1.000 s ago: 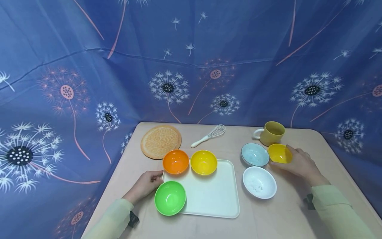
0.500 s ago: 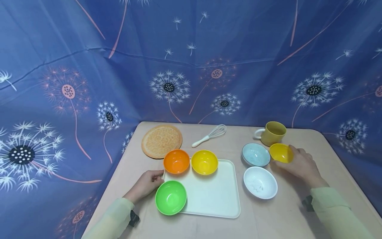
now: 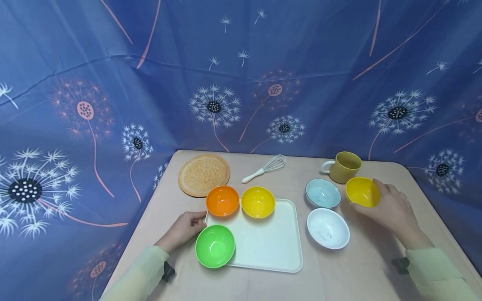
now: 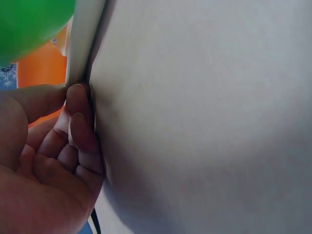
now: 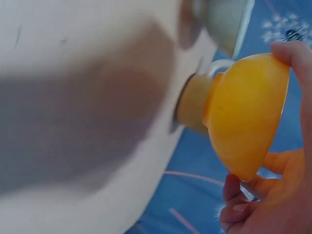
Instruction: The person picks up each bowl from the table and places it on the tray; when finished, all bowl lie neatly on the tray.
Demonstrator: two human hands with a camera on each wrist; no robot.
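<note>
A yellow bowl (image 3: 362,192) is held by its rim in my right hand (image 3: 395,211), thumb on one side and fingers on the other. The right wrist view shows this bowl (image 5: 248,114) raised off the table, its shadow below. At the left, my left hand (image 3: 182,229) pinches the edge of the white tray (image 3: 271,251); the left wrist view shows the thumb and curled fingers at the tray's rim (image 4: 87,41). On the tray sit an orange bowl (image 3: 222,201), a second yellow bowl (image 3: 258,202) and a green bowl (image 3: 215,246), the green one overhanging the left corner.
Left of the raised bowl stand a light blue bowl (image 3: 322,193) and a white bowl (image 3: 328,228) with small white bits inside. Behind are a mustard mug (image 3: 345,167), a white whisk (image 3: 264,168) and a round pizza-like board (image 3: 203,174). A blue curtain (image 3: 241,75) hangs behind the table.
My right hand has lifted the yellow bowl from the table and shifted it slightly right, away from the light blue bowl. The left hand stays at the tray's edge.
</note>
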